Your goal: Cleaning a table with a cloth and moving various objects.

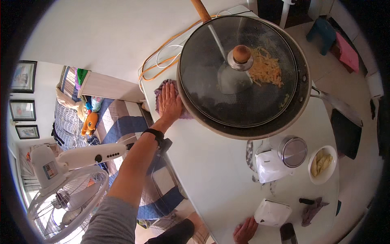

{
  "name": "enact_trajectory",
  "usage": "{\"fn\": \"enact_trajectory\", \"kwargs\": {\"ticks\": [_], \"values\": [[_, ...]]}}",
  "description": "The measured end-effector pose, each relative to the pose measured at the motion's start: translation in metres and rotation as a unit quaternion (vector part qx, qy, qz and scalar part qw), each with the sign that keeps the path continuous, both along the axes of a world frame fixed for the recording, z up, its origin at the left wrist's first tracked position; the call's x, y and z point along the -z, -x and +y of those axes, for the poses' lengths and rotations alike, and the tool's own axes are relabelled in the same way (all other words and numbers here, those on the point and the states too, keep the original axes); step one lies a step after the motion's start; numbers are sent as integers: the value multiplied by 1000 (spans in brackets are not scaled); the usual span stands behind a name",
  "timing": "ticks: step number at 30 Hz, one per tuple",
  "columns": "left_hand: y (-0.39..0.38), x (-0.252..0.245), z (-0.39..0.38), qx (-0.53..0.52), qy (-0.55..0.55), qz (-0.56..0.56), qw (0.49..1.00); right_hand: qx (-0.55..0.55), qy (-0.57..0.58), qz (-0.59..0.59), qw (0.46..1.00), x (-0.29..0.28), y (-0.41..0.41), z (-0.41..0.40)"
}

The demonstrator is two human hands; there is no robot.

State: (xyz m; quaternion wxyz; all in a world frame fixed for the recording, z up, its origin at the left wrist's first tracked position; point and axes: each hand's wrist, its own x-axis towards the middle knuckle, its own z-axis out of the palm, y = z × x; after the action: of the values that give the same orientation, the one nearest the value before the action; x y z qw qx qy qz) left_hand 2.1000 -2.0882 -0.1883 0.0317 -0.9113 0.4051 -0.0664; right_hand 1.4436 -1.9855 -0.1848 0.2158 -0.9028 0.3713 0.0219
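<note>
My left hand (169, 103) lies flat, palm down, on a crumpled purple-grey cloth (161, 87) on the white table (213, 170). Its fingertips point away from me. Right beside it stands a large pan (243, 134) under a glass lid (210, 100) with a wooden knob (241, 54). Through the glass I see shredded yellow-brown food (266, 68) and a spatula (233, 80), its wooden handle (201, 10) sticking out past the far rim. My right hand (245, 230) rests at the near table edge beside a white soft pack (272, 213); its palm is hidden.
A metal-lidded glass jar (292, 152), a white packet (272, 167) and a bowl (312, 178) of pale yellow food stand right. A dark cloth (312, 212) lies nearer. Orange cable (170, 39) runs behind the pan; its metal handle (338, 105) overhangs the table. A white fan (68, 195) stands left.
</note>
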Motion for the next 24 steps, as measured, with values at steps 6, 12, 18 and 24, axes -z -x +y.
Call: {"fn": "enact_trajectory", "kwargs": {"ticks": [6, 12, 18, 24], "values": [[37, 3, 18, -60, 55, -8, 997, -1, 41, -19, 999, -2, -14, -2], [139, -10, 81, -73, -15, 106, 992, 48, -304, 219, 926, -51, -56, -46], [48, -1, 52, -181, 51, 22, 982, 9, 16, 24, 1000, -12, -3, 1], [10, -3, 38, -256, 40, 57, 964, 5, 7, 4, 1000, -13, 4, 1]]}}
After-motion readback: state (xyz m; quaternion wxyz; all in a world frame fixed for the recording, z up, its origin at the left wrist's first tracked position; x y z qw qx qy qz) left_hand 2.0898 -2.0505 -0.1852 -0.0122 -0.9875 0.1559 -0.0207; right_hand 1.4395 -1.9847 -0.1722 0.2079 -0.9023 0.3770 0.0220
